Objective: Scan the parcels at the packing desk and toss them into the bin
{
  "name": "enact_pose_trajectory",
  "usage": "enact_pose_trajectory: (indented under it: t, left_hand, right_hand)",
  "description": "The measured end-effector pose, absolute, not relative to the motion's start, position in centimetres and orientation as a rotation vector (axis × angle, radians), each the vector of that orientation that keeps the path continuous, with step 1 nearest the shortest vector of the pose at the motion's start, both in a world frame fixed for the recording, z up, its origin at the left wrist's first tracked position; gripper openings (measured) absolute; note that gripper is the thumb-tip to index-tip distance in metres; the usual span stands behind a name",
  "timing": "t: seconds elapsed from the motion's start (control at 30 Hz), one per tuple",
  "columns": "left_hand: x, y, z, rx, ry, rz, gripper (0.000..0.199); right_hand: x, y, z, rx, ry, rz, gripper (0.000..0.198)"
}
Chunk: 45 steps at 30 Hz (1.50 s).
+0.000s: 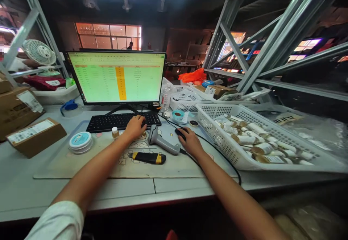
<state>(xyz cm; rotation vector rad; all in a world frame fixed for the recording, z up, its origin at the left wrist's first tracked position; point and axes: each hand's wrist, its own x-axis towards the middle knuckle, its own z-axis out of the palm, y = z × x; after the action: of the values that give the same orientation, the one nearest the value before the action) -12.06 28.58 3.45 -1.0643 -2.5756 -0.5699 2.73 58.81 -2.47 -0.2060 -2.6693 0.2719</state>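
My left hand [135, 127] rests on the right part of a black keyboard [104, 123], fingers stretched over the keys and holding nothing. My right hand [192, 143] is wrapped over a black computer mouse [180, 134] on the desk mat [108, 167]. Between my hands lies a grey barcode scanner [163, 144], its cable running right. In front of it is a black and yellow utility knife [149, 157]. A small brown bottle with a white cap [115, 133] stands beside my left forearm. Behind the keyboard, a monitor [116, 78] displays a spreadsheet with one orange column.
At right, a white perforated basket [217, 138] holds many labelled bottles. Cardboard boxes [36, 136] and a round white tub [81, 142] are at left. A plastic bottle [166, 98] and a roll of tape [178, 115] stand right of the monitor. Metal shelf posts [280, 33] rise behind.
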Motion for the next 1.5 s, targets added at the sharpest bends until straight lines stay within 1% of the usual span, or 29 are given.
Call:
enact_pose_trajectory:
  t: [0.1, 0.17, 0.3, 0.43, 0.57, 0.63, 0.73, 0.8, 0.87, 0.93, 0.97, 1.07, 1.13, 1.27, 1.4, 1.5]
  left_hand:
    - [-13.7, 30.0, 2.1, -1.084, -2.621, -0.464, 0.050]
    - [-14.3, 31.0, 1.4, -1.098, -2.647, -0.447, 0.054]
    - [-15.0, 32.6, 0.8, -1.120, -2.683, -0.360, 0.053]
    - [-15.2, 33.4, 1.3, -1.152, -2.676, -0.275, 0.045]
    - [-13.2, 32.5, 3.4, -1.154, -2.552, -0.372, 0.047]
    - [-10.9, 30.7, 5.1, -1.211, -2.392, -0.419, 0.045]
    - [-7.0, 25.7, 8.1, -1.265, -2.126, -0.484, 0.032]
    - [-5.4, 20.9, 9.4, -1.160, -2.045, -0.545, 0.028]
    - [-5.3, 15.5, 9.6, -0.975, -2.070, -0.561, 0.028]
    - [-6.4, 10.1, 8.4, -0.763, -2.195, -0.516, 0.034]
    - [-7.1, 7.6, 7.2, -0.660, -2.291, -0.487, 0.042]
    - [-9.0, 2.1, 2.5, -0.418, -2.647, -0.492, 0.076]
    - [-9.4, 0.4, -0.4, -0.403, -2.756, -0.591, 0.087]
    - [-9.1, 0.2, -3.4, -0.479, -2.678, -0.823, 0.080]
    - [-9.7, 1.5, -3.6, -0.478, -2.669, -0.872, 0.079]
    - [-9.6, 1.6, -2.7, -0.472, -2.612, -0.916, 0.072]
  right_hand:
    - [2.8, 58.7, -2.4, -0.219, -2.675, 0.274, 0.049]
    - [2.8, 58.7, -2.5, -0.222, -2.677, 0.273, 0.049]
    - [2.8, 58.7, -2.7, -0.202, -2.654, 0.276, 0.048]
    - [2.9, 58.6, -2.7, -0.204, -2.653, 0.259, 0.048]
    - [2.8, 58.7, -2.7, -0.185, -2.660, 0.269, 0.048]
    - [2.8, 58.9, -2.8, -0.156, -2.644, 0.289, 0.049]
    - [2.6, 59.3, -3.1, -0.101, -2.602, 0.313, 0.050]
    - [2.5, 59.6, -3.3, -0.103, -2.576, 0.300, 0.051]
    - [2.2, 60.0, -3.6, -0.127, -2.563, 0.261, 0.051]
    - [1.9, 60.3, -3.9, -0.134, -2.569, 0.217, 0.053]
    - [1.8, 60.5, -4.0, -0.128, -2.577, 0.200, 0.053]
    - [1.3, 61.0, -4.3, -0.101, -2.597, 0.155, 0.053]
    - [1.1, 61.3, -4.6, -0.092, -2.598, 0.127, 0.053]
    - [0.9, 61.8, -4.9, -0.049, -2.579, 0.104, 0.054]
    - [0.9, 61.9, -4.8, -0.031, -2.583, 0.083, 0.055]
    - [0.8, 61.8, -4.7, -0.015, -2.582, 0.065, 0.054]
